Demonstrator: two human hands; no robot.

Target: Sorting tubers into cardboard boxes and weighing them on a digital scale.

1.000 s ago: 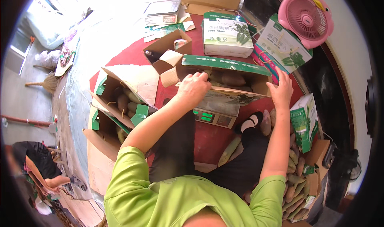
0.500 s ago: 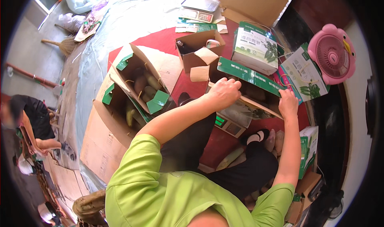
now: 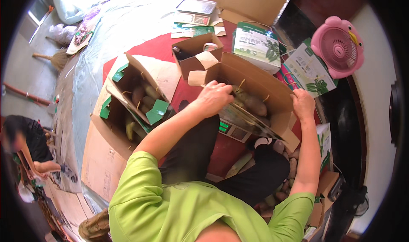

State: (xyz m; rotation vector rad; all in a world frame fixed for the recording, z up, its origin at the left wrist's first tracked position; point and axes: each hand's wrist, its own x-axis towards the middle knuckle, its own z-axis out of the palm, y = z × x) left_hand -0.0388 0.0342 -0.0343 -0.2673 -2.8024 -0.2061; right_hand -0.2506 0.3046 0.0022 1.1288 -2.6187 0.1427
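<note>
An opened cardboard box (image 3: 279,98) sits tilted in front of me, apparently over a scale (image 3: 233,131) with a green lit display. Several long, thick radish-like vegetables (image 3: 252,104) lie in it, and two thin cord loops show inside. My left hand (image 3: 215,98) is closed on the near left edge of this box. At its far right corner my right hand (image 3: 303,102) has its fingers closed on the raised cardboard edge. To my left stand two more opened boxes, the nearer-to-me one (image 3: 111,127) and another (image 3: 140,86) holding similar vegetables.
A small brown box (image 3: 189,65) stands beyond, with a flat weighing scale (image 3: 196,7) behind it. Printed cartons (image 3: 257,46) and a pink fan (image 3: 338,48) are at the far right. Loose vegetables (image 3: 283,191) lie by my right leg. Another person (image 3: 32,144) crouches at far left.
The green-edged flap has swung up and away, so the box's inside and vegetables now show. My right hand still holds its corner. The whole view has shifted slightly.
</note>
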